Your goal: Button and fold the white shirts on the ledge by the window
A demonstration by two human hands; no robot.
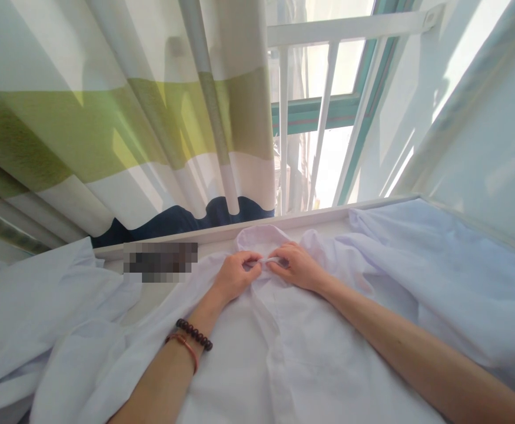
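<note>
A white shirt (301, 347) lies spread flat in front of me, its collar (261, 238) at the far end. My left hand (236, 275) pinches the cloth just under the collar, fingers closed on it. My right hand (296, 265) pinches the same spot from the other side, and the two sets of fingertips meet at the shirt's front opening. A dark bead bracelet (194, 334) and a thin red band sit on my left wrist.
The shirt's sleeves trail off to the left (40, 306) and right (451, 271). A white ledge (310, 215) runs behind the collar. Striped green, white and navy curtains (129, 129) hang at the left. A barred window (319, 118) stands beyond.
</note>
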